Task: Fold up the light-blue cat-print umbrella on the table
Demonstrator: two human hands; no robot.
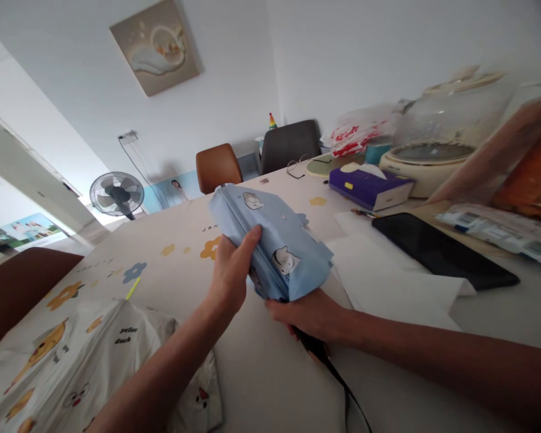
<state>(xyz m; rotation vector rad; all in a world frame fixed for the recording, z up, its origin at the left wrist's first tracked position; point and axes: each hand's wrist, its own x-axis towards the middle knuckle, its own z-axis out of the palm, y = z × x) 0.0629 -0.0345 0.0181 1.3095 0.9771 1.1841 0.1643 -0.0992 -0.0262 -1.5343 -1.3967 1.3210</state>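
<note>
A light blue folding umbrella (277, 243) with white cartoon animal prints is held above the table, its canopy flattened and partly folded. My left hand (234, 264) grips its left side, thumb pressed on the fabric. At its lower end my right hand (313, 316) is closed around the bottom, where a black part shows under the fingers. From there a black wrist strap (347, 388) hangs down. To the left of my left forearm lies crumpled white fabric (103, 355) with yellow duck prints, partly hidden by that arm.
The table (252, 373) has printed flowers. On its right side are white paper (388, 282), a black phone (442, 249), a purple tissue box (369, 186), glasses (296, 168) and a glass kettle (442, 132). Chairs (291, 144) stand beyond; a fan (117, 193) is at left.
</note>
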